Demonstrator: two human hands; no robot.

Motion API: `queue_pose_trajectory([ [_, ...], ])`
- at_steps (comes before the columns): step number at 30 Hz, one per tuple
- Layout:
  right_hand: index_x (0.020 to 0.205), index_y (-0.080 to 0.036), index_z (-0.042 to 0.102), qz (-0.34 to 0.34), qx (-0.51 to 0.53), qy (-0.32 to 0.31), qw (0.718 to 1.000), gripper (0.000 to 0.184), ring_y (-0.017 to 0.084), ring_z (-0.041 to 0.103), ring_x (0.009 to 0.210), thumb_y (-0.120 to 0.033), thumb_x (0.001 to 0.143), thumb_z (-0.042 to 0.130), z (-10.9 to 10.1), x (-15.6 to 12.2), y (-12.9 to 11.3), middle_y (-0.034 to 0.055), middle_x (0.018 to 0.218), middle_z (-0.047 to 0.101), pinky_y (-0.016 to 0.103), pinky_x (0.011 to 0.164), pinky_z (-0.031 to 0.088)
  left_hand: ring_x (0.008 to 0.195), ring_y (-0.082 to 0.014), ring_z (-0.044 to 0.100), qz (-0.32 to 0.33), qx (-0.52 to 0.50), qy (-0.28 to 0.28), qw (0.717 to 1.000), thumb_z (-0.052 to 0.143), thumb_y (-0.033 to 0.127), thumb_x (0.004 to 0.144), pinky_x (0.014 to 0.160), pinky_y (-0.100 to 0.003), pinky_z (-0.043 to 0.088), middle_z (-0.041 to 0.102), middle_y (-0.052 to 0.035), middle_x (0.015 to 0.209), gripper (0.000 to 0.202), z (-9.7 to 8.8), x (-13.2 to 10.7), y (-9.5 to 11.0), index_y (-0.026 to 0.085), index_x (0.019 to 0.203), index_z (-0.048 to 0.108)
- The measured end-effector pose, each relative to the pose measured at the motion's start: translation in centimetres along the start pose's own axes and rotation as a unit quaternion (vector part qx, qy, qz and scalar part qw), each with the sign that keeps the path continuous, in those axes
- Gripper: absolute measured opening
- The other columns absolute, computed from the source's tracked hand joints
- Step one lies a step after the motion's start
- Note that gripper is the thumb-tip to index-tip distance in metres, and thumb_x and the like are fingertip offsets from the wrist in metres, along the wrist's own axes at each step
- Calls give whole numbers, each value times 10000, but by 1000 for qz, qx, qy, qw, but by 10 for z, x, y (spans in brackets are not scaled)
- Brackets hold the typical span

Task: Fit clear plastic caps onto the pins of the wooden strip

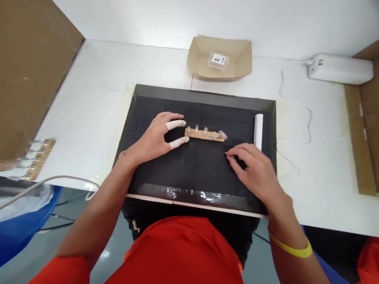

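Observation:
A narrow wooden strip [200, 136] lies on the black board [177, 169], with several small clear plastic pieces standing along it. At its right end one clear piece [223, 135] leans over the edge. My left hand [156, 134] has its thumb and index finger spread on either side of the strip's left end; both wear white finger cots. Whether those fingertips touch the wood I cannot tell. Below and right of the strip, my right hand [253, 165] has thumb and index finger pinched together. Anything between them is too small to name.
A white cylinder [258, 132] lies at the board's right side. Behind the board stands a cardboard tray [198, 59] holding a clear labelled box [218, 60]. Another wooden strip with clear pieces [40, 159] is at the left. A white power unit [340, 70] and cable sit right.

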State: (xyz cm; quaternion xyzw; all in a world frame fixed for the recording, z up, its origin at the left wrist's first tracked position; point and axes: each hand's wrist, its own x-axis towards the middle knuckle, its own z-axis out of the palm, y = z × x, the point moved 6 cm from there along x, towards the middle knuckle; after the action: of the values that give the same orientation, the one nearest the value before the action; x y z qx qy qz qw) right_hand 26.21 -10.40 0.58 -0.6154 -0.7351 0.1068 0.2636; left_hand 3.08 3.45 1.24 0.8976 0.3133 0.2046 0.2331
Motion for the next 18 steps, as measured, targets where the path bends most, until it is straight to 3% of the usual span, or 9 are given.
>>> queue_pose_trajectory([
  [8, 1218, -233, 696, 73, 31, 14, 997, 219, 186, 687, 827, -270, 1033, 586, 0, -9, 3, 70, 1024, 754, 346, 754, 562, 1330, -299, 605, -25, 4, 11, 1000, 801, 414, 919, 1173, -510, 465, 704, -96, 1389, 314, 5, 5, -2, 264, 1189, 748],
  [13, 1055, -257, 749, 120, 80, 31, 989, 163, 173, 668, 764, -317, 1029, 600, -1, -12, -4, 55, 981, 762, 338, 725, 555, 1288, -295, 624, -29, -3, 21, 999, 734, 386, 956, 1152, -510, 464, 733, -72, 1346, 178, 10, 8, -4, 275, 1084, 788],
  [18, 1025, -252, 767, 138, 130, 42, 981, 135, 145, 644, 709, -296, 1005, 640, -2, -13, -12, 39, 947, 759, 306, 668, 535, 1268, -295, 631, -39, -4, 39, 998, 757, 388, 939, 1138, -512, 455, 750, -60, 1318, 144, 13, 7, -8, 273, 1014, 802],
])
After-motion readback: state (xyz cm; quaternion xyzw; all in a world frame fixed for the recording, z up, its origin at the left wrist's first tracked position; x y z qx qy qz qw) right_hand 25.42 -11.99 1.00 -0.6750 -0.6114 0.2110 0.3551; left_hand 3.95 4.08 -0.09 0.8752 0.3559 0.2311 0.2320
